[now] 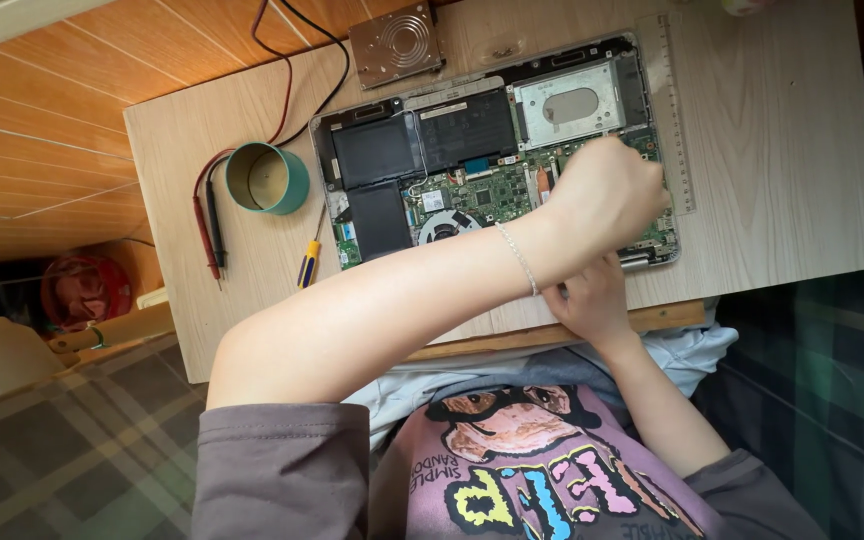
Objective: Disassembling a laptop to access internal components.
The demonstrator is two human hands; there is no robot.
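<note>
An opened laptop (472, 190) lies bottom-up on a small wooden table (782, 160), its black battery (422, 140), green circuit board, round fan (449, 226) and empty silver drive bay (570, 105) exposed. My left hand (607, 195), with a thin bracelet on the wrist, reaches across and rests curled over the board's right side; what its fingers hold is hidden. My right hand (587, 300) sits at the laptop's near edge, partly under my left forearm, its fingers out of sight.
A metal drive (395, 45) lies behind the laptop. Left of it are a green tape roll (267, 178), red and black test probes (207, 225) with their leads, and a yellow-and-blue screwdriver (309, 262). A clear ruler (672, 110) lies along the laptop's right side.
</note>
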